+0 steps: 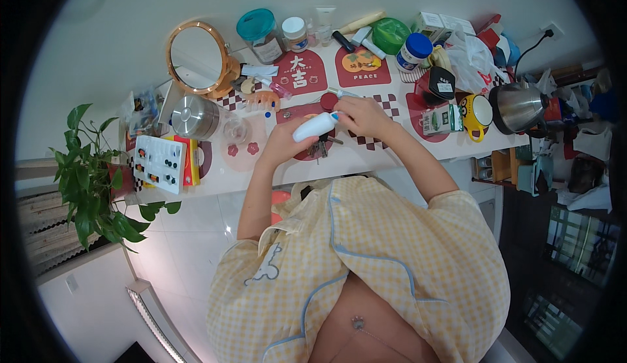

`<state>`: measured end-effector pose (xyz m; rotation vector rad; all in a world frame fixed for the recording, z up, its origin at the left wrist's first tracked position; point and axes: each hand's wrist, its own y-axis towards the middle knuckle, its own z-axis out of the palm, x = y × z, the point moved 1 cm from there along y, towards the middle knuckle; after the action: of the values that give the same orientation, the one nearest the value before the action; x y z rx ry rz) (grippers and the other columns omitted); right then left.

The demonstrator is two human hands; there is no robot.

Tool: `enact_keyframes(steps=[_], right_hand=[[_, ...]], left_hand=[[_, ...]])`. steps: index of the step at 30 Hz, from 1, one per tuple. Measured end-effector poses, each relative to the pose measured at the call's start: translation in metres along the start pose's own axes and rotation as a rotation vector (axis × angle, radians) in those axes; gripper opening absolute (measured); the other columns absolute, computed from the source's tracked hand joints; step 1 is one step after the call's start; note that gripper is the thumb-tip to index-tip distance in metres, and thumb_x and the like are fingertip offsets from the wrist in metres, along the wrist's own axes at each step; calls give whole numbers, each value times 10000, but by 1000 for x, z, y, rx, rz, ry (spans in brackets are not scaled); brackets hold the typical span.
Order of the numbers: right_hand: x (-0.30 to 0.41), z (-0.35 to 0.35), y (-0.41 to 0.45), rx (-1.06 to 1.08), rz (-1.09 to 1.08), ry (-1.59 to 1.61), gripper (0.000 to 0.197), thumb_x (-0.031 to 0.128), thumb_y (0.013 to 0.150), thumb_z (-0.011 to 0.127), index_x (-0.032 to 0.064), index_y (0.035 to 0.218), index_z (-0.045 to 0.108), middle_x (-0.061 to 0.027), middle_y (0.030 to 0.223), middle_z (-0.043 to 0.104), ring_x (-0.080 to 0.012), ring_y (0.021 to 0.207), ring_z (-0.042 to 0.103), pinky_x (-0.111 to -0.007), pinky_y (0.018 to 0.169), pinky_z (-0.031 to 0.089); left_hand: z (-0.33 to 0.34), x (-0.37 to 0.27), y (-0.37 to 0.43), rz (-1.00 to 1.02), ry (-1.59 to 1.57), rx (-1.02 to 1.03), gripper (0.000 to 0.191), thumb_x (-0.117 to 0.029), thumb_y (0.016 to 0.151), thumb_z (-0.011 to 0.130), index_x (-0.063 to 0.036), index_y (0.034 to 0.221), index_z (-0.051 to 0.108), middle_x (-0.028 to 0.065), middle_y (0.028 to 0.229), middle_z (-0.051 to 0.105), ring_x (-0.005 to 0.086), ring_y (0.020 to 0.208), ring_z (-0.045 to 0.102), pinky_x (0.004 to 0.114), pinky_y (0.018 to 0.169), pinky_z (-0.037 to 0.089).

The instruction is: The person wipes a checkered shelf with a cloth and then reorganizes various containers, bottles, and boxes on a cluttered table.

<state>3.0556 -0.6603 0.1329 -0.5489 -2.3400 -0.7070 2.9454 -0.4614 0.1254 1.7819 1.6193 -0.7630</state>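
My left hand (285, 142) holds a white plastic bottle (315, 127), tilted with its blue-tipped end towards the right. At that tip are the fingers of my right hand (360, 116), closed around the end; whether they hold a separate cap is hidden. Below the bottle, a bunch of keys (321, 148) lies on a red mat near the table's front edge. Just behind the bottle is a round dark red lid or container (328, 101). A pale slim tube (344, 93) lies behind my right hand.
On the white table (235, 171), a round mirror (198, 58), a steel-lidded jar (195, 117) and a clear cup (236, 130) stand left. Right are a blue-lidded jar (414, 52), a yellow mug (476, 113) and a steel kettle (517, 106). A potted plant (120, 179) is far left.
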Motion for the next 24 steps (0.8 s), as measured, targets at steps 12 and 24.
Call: enact_keyframes(steps=[12,24], right_hand=[[31,33,49,-101,156,-263,302,302,723,528,64,571,634,-87,515,564,-240,486,573,-358,476,465],[32,80,69,101,348,469,273,280,807,547,23,894,577,-113,672,605,-190,585,586,-313,552,455]], left_hand=[[-8,10,-24,44,249,-295,489,-276,670,727,-51,1056,527,132,904,600,300,782,589,359,653,473],[0,25,-54,-74,494,-712,448,-154,704,680,-44,1086,475,113,967,538,300,891,490,404,819,341]])
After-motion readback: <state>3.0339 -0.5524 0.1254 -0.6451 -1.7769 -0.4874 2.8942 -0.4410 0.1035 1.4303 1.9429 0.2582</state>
